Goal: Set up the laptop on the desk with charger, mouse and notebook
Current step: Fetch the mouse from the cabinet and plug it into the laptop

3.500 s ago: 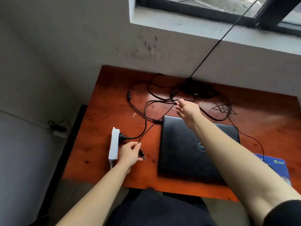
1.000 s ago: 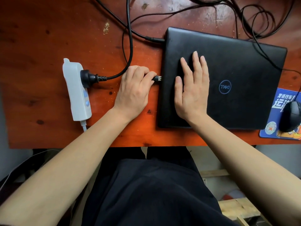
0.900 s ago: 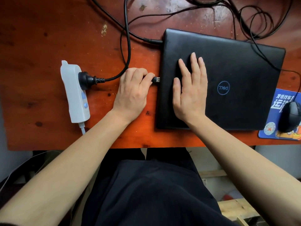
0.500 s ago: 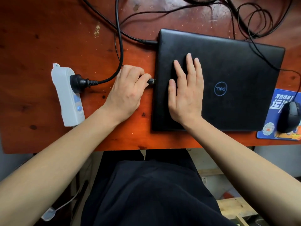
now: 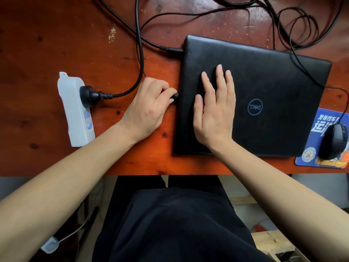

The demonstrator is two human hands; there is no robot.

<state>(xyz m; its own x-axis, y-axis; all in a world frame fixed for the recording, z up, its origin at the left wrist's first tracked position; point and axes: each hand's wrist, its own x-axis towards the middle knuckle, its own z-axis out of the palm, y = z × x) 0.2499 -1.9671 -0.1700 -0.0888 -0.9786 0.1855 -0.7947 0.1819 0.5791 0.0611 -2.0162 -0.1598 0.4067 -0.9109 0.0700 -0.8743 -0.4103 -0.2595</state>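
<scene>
I see the closed black laptop point(image 5: 264, 103) at centre right of the frame on the red-brown desk point(image 5: 47, 44). My right hand point(image 5: 215, 110) lies flat and open on its lid, holding nothing. My left hand point(image 5: 149, 108) is curled, fingers pinched on a small black plug point(image 5: 176, 96) touching the laptop's left edge. Charger cable point(image 5: 170, 49) meets the laptop's upper left corner. White power strip point(image 5: 75, 110) at left. Mouse point(image 5: 333, 144) sits on a blue pad point(image 5: 321, 120), lower right.
</scene>
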